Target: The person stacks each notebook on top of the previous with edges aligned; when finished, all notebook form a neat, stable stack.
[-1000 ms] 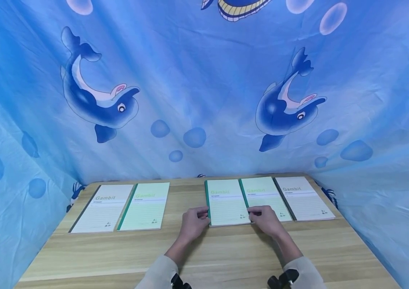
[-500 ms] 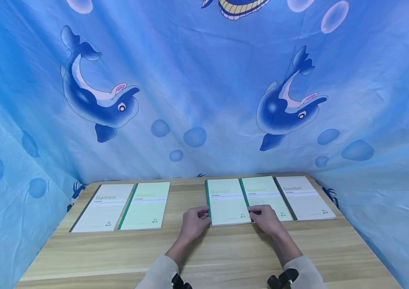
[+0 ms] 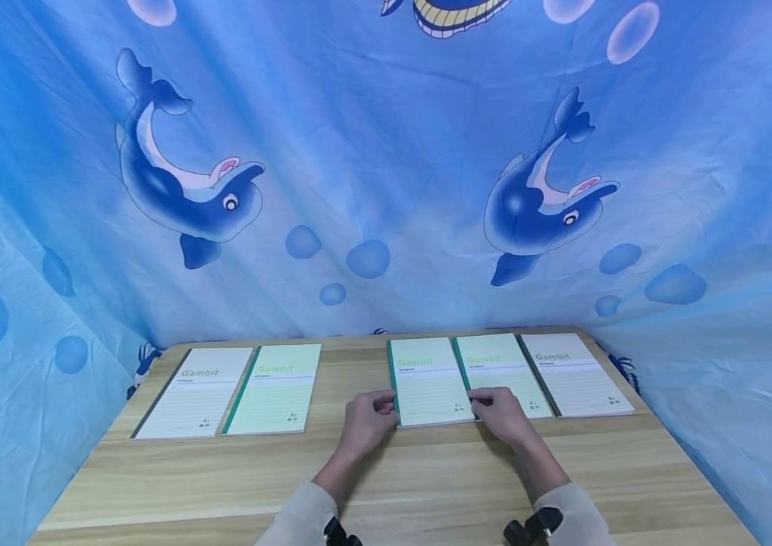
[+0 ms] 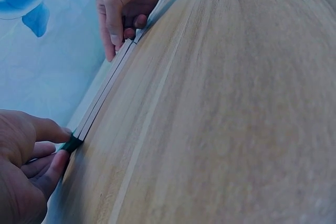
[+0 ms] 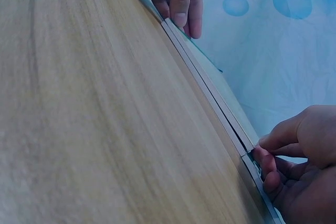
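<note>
A pale green notebook with a dark green spine lies right of the table's middle. My left hand pinches its spine at the near left corner; in the left wrist view the thumb sits on one side and fingers on the other. At the near right corner my right hand pinches the same notebook. Its front edge shows two pale layers with a dark line between them in the right wrist view. Directly right lies another green notebook, partly covered by my right hand, then a white notebook with a dark spine.
On the left of the wooden table lie a white notebook with a dark spine and a green notebook, side by side. A blue curtain with printed dolphins hangs behind the table and along its sides.
</note>
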Motion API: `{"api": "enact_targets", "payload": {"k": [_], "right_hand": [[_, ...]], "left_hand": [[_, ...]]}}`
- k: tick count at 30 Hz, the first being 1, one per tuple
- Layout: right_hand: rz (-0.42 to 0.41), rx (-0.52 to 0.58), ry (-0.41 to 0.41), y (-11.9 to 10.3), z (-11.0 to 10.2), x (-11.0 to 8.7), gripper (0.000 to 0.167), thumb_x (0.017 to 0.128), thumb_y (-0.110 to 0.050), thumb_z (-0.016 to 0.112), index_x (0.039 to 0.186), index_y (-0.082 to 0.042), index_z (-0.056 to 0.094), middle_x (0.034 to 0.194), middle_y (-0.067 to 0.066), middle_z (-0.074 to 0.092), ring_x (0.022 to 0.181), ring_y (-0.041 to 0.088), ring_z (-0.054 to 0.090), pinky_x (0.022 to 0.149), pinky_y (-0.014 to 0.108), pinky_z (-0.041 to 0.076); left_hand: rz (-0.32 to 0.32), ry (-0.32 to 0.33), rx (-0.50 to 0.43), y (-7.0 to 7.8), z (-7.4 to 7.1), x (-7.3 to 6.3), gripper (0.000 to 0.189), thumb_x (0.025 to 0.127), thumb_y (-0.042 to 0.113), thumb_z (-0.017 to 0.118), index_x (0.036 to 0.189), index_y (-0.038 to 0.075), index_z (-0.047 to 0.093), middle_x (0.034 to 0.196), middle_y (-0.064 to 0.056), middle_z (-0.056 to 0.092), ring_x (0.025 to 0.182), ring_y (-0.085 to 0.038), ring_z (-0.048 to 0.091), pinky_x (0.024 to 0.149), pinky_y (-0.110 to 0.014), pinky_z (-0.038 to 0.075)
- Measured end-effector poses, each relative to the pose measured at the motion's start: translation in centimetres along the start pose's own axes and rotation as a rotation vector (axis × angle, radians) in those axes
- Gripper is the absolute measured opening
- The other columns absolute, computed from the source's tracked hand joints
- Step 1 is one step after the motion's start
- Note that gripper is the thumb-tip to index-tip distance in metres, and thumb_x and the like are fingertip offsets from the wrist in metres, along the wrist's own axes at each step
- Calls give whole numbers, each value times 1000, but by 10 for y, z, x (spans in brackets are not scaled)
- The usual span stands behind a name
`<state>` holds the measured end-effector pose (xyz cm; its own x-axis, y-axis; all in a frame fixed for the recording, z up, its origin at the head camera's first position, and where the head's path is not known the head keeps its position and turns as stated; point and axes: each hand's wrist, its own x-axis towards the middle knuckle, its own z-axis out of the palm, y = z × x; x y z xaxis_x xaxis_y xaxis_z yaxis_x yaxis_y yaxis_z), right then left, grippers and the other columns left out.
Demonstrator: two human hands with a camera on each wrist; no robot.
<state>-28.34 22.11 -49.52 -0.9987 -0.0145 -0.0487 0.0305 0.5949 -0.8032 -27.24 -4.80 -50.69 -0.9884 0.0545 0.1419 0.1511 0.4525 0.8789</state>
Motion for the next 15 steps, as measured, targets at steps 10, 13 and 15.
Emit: {"api": "enact_targets", "payload": {"k": [10,13,15], "right_hand": [[26,30,24,-2,-3,1,33,99,-13,59,128,-3,70,133,21,68,129,39,60,106,54,52],[41,52,39,-7,-8,-1,33,100,-15,60,129,-3,70,130,19,70,121,34,63,98,45,56],[54,76,41,-12,-11,-2,35,100,-17,59,132,-4,69,129,17,69,114,30,64,88,38,57]], "left_hand": [[10,21,12,-2,-12,1,40,86,6,74,125,-3,70,112,-17,76,102,-26,74,86,-33,64],[21,46,8,-4,-31,1,40,89,8,73,126,-5,69,112,-20,76,103,-30,74,88,-39,64],[15,67,-8,-4,-47,1,39,92,9,72,128,-6,67,117,-23,75,106,-33,74,92,-41,64]]}}
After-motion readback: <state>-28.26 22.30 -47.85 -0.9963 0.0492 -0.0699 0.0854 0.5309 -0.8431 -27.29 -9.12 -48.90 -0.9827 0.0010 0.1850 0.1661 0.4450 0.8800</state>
